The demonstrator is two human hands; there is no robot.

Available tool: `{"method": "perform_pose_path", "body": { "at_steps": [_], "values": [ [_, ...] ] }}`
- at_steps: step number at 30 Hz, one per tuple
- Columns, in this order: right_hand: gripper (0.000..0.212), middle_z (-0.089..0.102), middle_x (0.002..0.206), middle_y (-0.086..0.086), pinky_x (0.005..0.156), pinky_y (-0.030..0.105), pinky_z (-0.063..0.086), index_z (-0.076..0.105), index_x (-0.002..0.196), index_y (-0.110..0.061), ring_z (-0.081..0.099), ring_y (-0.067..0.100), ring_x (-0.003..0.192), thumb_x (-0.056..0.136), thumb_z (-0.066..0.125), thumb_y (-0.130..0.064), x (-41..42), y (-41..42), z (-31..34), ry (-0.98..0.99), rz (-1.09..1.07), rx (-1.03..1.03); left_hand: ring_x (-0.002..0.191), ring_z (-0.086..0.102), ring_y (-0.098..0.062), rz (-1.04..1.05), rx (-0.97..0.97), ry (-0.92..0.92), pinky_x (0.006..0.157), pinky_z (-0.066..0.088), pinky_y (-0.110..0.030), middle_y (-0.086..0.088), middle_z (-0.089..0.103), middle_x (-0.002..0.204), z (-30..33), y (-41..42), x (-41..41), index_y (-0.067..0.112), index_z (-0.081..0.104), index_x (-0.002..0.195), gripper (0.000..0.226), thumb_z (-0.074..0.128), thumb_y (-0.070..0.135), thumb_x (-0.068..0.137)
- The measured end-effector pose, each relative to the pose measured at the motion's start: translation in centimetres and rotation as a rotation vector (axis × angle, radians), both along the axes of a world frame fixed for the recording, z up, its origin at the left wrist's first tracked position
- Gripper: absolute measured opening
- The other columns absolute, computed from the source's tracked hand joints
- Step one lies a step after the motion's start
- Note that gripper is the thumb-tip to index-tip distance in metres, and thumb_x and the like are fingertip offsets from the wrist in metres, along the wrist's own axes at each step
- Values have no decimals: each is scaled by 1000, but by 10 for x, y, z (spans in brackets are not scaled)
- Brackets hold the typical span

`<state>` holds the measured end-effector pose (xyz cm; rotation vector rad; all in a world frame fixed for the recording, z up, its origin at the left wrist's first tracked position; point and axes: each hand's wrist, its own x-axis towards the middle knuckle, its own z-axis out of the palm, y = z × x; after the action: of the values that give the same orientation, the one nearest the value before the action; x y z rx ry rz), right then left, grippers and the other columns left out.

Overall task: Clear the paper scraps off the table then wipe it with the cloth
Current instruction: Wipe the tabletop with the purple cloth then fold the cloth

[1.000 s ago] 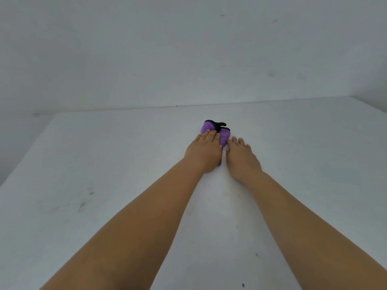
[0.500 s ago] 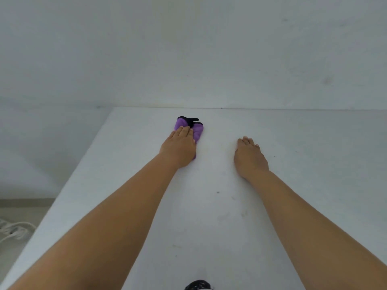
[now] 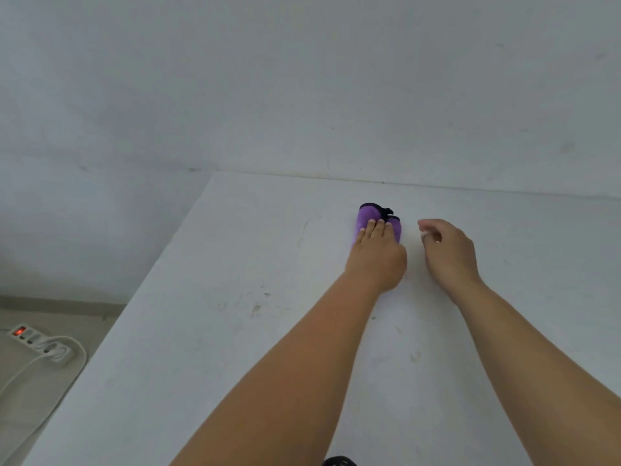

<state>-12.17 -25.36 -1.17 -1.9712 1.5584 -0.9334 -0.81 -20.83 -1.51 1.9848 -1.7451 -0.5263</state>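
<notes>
The left hand (image 3: 375,255) lies flat, fingers spread open, palm down on the purple cloth (image 3: 369,218), which sticks out just beyond its fingertips on the white bench (image 3: 235,331). Just to its right, apart from the cloth, the right hand (image 3: 448,250) hovers with fingers loosely curled; it may pinch something small and white, though that is too blurred to tell.

The right hand (image 3: 448,252), flat on the table (image 3: 208,348) half a second ago, now hovers with fingers curled. It sits closer to the left hand (image 3: 376,257) and the cloth (image 3: 371,218).
</notes>
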Motion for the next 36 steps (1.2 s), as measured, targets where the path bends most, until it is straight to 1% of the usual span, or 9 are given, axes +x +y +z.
{"method": "perform_pose_path", "body": {
  "at_steps": [4,6,8,11,13,16,21,30,36],
  "values": [
    [33,59,130,2,93,16,32,60,123,-14,51,18,122,96,41,-12,28,13,12,-125,57,-43,116,42,-15,101,-135,702,94,28,-18,-2,45,127,23,22,0,5,35,140,45,27,4,96],
    [33,59,128,6,85,18,38,58,124,-17,54,24,118,97,40,-17,48,22,14,-81,144,-29,110,46,-13,168,-224,788,91,33,-17,-3,51,123,25,34,8,8,42,135,43,28,3,95],
    [38,44,142,12,88,23,44,46,135,-21,46,30,127,98,37,-28,63,30,6,134,248,29,116,45,-10,206,-268,667,89,28,-7,0,49,131,21,47,26,9,42,136,43,30,3,95],
    [55,-1,160,8,118,40,9,17,150,-23,2,30,147,100,28,-42,72,30,-12,600,298,19,140,26,-16,195,-270,232,106,13,-13,-5,32,151,5,64,76,8,33,143,46,33,5,97],
    [57,-7,160,4,118,43,0,8,151,-25,-4,33,146,100,22,-45,73,25,-17,662,251,32,144,18,-19,232,-225,-61,114,9,-24,-7,27,154,-5,74,118,8,30,144,47,33,9,98],
    [63,-10,159,6,118,44,1,-6,151,-16,-3,36,146,100,20,-44,78,16,-19,573,164,101,146,12,-19,331,-93,-300,118,7,-32,-5,21,156,-10,91,173,11,26,147,48,28,17,99],
    [61,-2,156,24,119,39,5,3,150,-6,4,34,146,100,25,-33,97,-8,-19,546,88,132,146,4,-15,351,45,-313,119,3,-31,-2,12,159,-20,97,205,14,18,150,51,20,25,100],
    [52,16,157,10,112,36,22,18,149,-16,19,25,143,99,29,-25,163,-7,-11,574,369,-8,146,3,-14,351,6,-318,119,2,-29,-1,9,159,-26,92,206,14,13,151,53,17,27,100],
    [50,23,156,3,107,36,30,25,148,-22,31,23,139,99,32,-27,125,0,-8,586,422,-18,145,12,-13,318,-45,-253,117,8,-27,1,19,157,-22,101,202,15,25,148,49,23,21,99]
  ]
}}
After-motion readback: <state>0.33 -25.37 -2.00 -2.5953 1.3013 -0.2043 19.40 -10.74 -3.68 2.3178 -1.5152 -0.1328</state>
